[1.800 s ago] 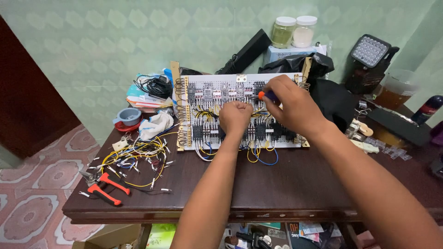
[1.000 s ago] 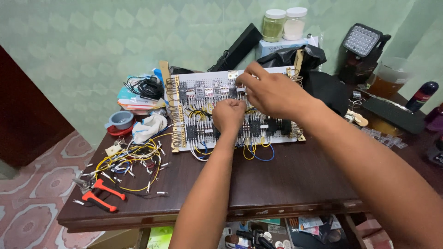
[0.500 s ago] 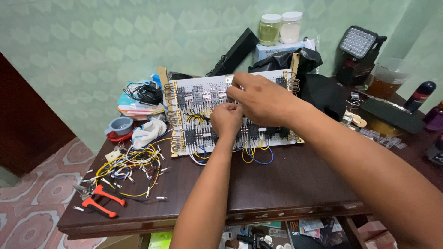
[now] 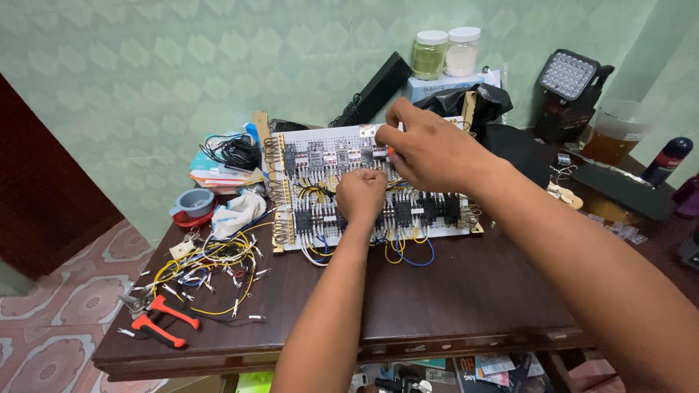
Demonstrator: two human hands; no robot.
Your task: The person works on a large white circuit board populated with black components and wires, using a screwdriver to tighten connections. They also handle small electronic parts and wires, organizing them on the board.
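Both hands have crept toward eleven o'clock across the wiring board since the earlier frames, the right one now reaching its top edge.

Nearest, at seven o'clock, red-handled pliers lie on the dark, glossy wooden desk, beside a loose tangle of yellow, blue and white wire offcuts with bare crimped ends. A crumpled white cloth and a small grey-blue bowl on a red lid sit just beyond, at nine o'clock.

At the centre, the flat white perforated board rests on the desk, packed with rows of small black blocky components and loops of yellow and blue wire, with coiled metal terminals down its left edge. The left hand is curled into a loose fist, knuckles up, pressed onto the middle of the board; what its fingertips pinch is hidden. The right hand hovers just past it at one o'clock, fingers bunched together around a slim tool with an orange tip, which touches the board's upper row.

Farther back stand a coil of black cable, a black bag, two lidded glass jars on a pale box, and a square lamp with a studded face at two o'clock.
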